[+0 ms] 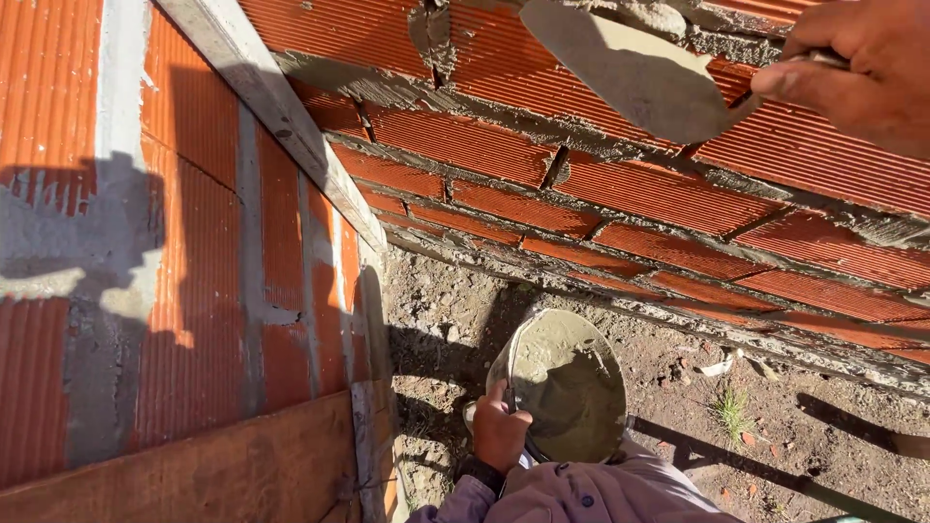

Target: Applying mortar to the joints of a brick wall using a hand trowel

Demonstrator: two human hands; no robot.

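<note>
My right hand [862, 68] at the top right grips a mortar-smeared trowel [639, 73], its blade lying against the ribbed red brick wall [581, 208] near the top course. Wet grey mortar fills the joints there. Low in the middle, my left hand [499, 426] grips the rim of a round bucket [567, 383] of grey mortar, held above the dirt ground. My grey sleeve [591, 494] shows at the bottom edge.
A second brick wall [194, 291] with grey mortar bands stands at the left, meeting the first at a corner. A grey wooden strip [281, 126] runs diagonally along it, and a wooden board [213, 465] crosses the bottom left. Loose soil [775, 426] with a grass tuft lies below.
</note>
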